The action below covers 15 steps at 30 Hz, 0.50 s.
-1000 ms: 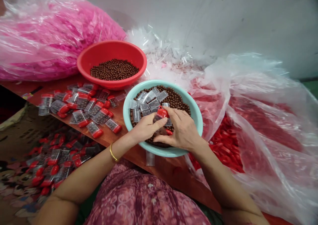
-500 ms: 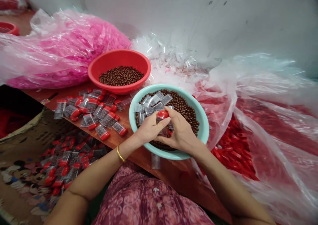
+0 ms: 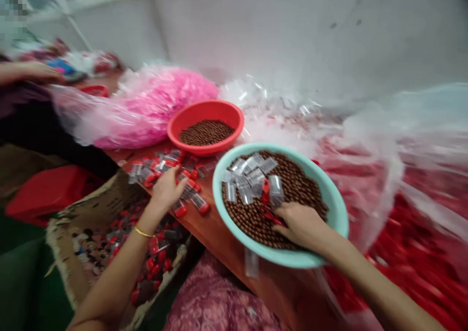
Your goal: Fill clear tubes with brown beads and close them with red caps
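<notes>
My left hand is over a pile of small clear boxes with red caps on the table, its thumb apart from the fingers. Blur hides whether it touches any of them. My right hand is inside the light-blue basin, low over the brown beads. Its thumb and fingers close around a red cap. Just beyond those fingertips lie a clear box and another red piece. Several clear empty boxes rest on the beads at the basin's left.
Behind stands a red basin of brown beads. A plastic bag of pink pieces lies to its left, bags of red pieces at right. Below the table edge, a cardboard box holds capped boxes. Another person's arm reaches in at far left.
My hands, together on a red-capped box over the basin before, have separated. The left moved to the pile on the left; the right went down into the beads. The view swung left.
</notes>
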Each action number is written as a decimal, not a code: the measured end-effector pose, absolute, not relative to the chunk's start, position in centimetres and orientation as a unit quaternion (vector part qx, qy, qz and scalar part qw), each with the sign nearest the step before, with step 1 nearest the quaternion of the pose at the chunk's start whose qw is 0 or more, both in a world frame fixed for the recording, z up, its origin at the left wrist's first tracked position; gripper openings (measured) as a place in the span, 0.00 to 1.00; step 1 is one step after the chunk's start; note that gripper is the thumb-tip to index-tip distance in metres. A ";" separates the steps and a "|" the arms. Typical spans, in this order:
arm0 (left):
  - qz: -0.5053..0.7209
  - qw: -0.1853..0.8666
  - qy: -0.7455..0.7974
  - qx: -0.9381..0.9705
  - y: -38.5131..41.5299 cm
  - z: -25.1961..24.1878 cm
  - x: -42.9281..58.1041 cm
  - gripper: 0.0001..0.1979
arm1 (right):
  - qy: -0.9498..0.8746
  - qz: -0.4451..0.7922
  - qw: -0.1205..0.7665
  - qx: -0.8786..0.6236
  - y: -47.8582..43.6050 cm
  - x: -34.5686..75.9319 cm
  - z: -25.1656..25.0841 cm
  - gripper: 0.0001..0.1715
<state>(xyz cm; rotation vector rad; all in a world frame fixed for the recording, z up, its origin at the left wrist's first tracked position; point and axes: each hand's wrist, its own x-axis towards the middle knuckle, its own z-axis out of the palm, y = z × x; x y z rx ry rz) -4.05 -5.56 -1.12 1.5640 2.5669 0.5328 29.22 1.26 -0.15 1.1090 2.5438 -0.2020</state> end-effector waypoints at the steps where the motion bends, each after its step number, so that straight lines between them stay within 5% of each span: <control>1: 0.204 0.026 0.818 0.538 -5.5 -1.1 -3.5 0.19 | 0.902 -0.073 0.178 0.386 1.3 29.1 -0.5 0.11; 8: 0.259 0.026 0.665 0.700 -3.8 1.8 4.6 0.11 | 0.874 -0.099 0.121 0.460 2.1 29.6 -1.9 0.15; 15: 0.006 0.057 0.542 0.838 0.3 1.4 12.4 0.15 | 0.777 -0.174 -0.060 0.602 2.6 31.0 -1.0 0.17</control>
